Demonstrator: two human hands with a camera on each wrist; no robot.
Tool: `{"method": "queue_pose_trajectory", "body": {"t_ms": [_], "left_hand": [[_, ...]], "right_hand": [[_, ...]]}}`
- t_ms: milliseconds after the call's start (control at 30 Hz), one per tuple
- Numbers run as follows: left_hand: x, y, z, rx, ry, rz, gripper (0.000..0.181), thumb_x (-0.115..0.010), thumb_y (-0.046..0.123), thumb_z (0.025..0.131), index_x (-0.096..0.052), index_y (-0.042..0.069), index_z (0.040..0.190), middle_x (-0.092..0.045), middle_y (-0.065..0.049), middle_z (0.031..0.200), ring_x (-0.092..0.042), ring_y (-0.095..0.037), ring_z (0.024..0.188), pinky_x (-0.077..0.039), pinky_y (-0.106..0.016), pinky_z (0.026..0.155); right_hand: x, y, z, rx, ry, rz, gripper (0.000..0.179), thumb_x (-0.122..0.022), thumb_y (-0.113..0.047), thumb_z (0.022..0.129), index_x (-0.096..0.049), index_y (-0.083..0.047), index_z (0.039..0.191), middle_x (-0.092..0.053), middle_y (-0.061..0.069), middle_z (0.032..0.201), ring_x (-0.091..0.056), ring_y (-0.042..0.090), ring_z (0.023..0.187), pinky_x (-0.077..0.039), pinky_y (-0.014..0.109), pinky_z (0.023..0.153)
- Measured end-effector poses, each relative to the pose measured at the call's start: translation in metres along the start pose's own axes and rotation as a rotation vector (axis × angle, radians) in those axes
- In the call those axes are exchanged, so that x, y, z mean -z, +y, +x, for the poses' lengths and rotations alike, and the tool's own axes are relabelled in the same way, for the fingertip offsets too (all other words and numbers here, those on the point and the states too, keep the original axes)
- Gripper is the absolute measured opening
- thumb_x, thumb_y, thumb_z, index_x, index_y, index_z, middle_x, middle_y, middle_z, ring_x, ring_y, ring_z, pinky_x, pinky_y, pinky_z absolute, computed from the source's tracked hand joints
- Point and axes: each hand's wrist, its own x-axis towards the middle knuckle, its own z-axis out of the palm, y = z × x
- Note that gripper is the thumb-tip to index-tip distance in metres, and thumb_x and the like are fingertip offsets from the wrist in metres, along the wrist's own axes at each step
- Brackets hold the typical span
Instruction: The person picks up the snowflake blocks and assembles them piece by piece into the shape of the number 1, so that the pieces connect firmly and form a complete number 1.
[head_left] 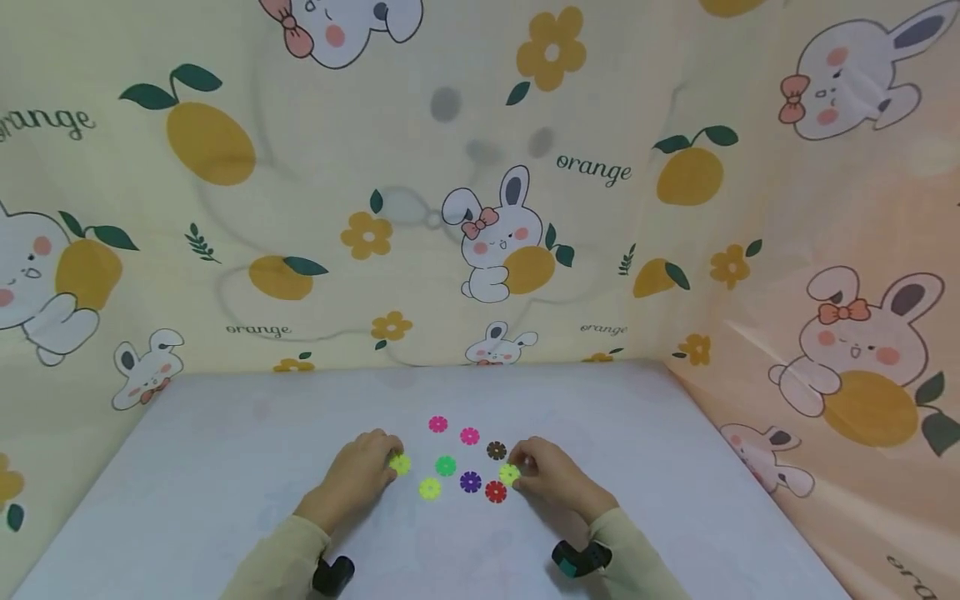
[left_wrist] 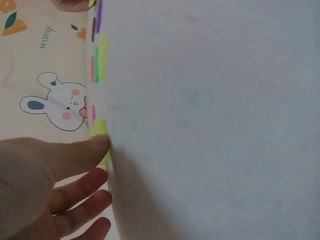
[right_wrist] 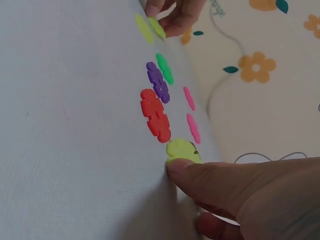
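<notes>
White covered the bench (head_left: 225, 467), its surface showing a faint weave in the right wrist view; beyond its far edge rose a cream printed sheet (head_left: 615, 233), which took on a peach tint along the right edge. Rabbits (head_left: 506, 242), oranges (head_left: 690, 177) and flowers (head_left: 551, 50) were printed over it in flat colour, with soft creases and grey shadows crossing the fabric. Well in from the bench's left and right edges sat a loose group of thin, plastic-looking discs with notched, petal-like rims: two pink discs (head_left: 438, 424) closest to the far edge, a brown disc (head_left: 497, 451) toward the right, a green disc (head_left: 446, 466) and a purple disc (head_left: 470, 482) in the middle, a red disc (head_left: 496, 492) and a loose yellow disc (head_left: 430, 488) farther from the far edge. At the group's left side, the left hand (head_left: 357, 472) pinched a bright lemon disc (head_left: 401, 465) by its rim, thumb flat on it and the lower fingers loosely spread. On the right side, the right hand (head_left: 557, 478) pinched a lime-yellow disc (head_left: 509, 474), just beside the red and brown ones. Whether either held disc touched the bench, I could not tell.
</notes>
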Motion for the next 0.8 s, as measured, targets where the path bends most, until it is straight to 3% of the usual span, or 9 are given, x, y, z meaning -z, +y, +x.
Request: {"method": "queue_pose_trajectory", "body": {"t_ms": [233, 533, 800], "left_hand": [[0.008, -0.002, -0.001, 0.006, -0.023, -0.157, 0.019, -0.077, 0.007, 0.087, -0.062, 0.016, 0.093, -0.056, 0.005, 0.076, -0.049, -0.012, 0.072, -0.044, -0.03, 0.067], [0.014, -0.001, -0.005, -0.004, 0.055, -0.273, 0.009, -0.071, 0.004, 0.091, -0.072, 0.014, 0.09, -0.068, 0.004, 0.085, -0.056, -0.007, 0.079, -0.052, -0.032, 0.076], [0.031, 0.009, -0.012, -0.011, 0.049, -0.311, 0.007, -0.066, 0.007, 0.096, -0.064, 0.013, 0.095, -0.068, 0.006, 0.082, -0.058, -0.006, 0.075, -0.048, -0.03, 0.071]], "right_hand": [[0.0, 0.0, 0.004, 0.023, -0.026, 0.082, 0.012, -0.073, -0.009, 0.091, -0.064, -0.013, 0.099, -0.061, -0.001, 0.09, -0.055, 0.014, 0.083, -0.048, 0.022, 0.07], [0.003, -0.009, 0.016, 0.044, 0.013, 0.165, 0.007, -0.068, -0.016, 0.097, -0.067, -0.012, 0.103, -0.062, 0.001, 0.091, -0.055, 0.014, 0.079, -0.049, 0.021, 0.065], [0.007, -0.033, 0.02, 0.116, 0.017, 0.243, 0.01, -0.066, -0.017, 0.099, -0.066, -0.008, 0.103, -0.064, 0.006, 0.092, -0.056, 0.016, 0.077, -0.048, 0.021, 0.065]]}}
